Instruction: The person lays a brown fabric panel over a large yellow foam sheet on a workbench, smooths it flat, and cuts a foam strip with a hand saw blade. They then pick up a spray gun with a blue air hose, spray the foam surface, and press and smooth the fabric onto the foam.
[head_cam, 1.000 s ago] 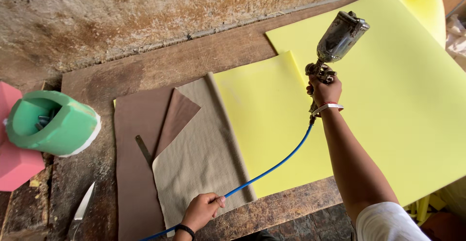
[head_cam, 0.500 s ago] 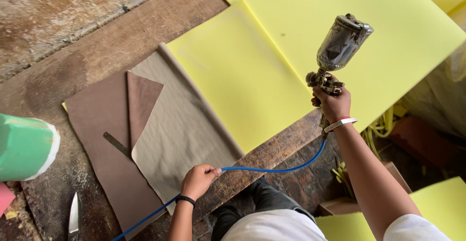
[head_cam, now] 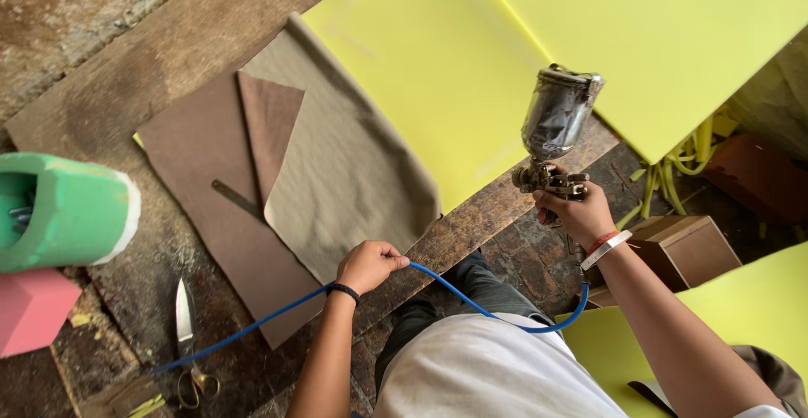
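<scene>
The right hand [head_cam: 581, 214] was closed tight on the spray gun [head_cam: 555, 132], held up over the bench edge, cup on top. The left hand [head_cam: 370, 265] was curled round the blue hose [head_cam: 252, 327], lifting it off the brown cloth [head_cam: 337, 165].

It looked like a pause between sprays on the yellow foam [head_cam: 438, 73]. Next, the nozzle would need aiming back at the foam, hose kept clear.

Scissors [head_cam: 187, 334], a green roll [head_cam: 76, 209] and a pink block [head_cam: 29, 308] lay left.
</scene>
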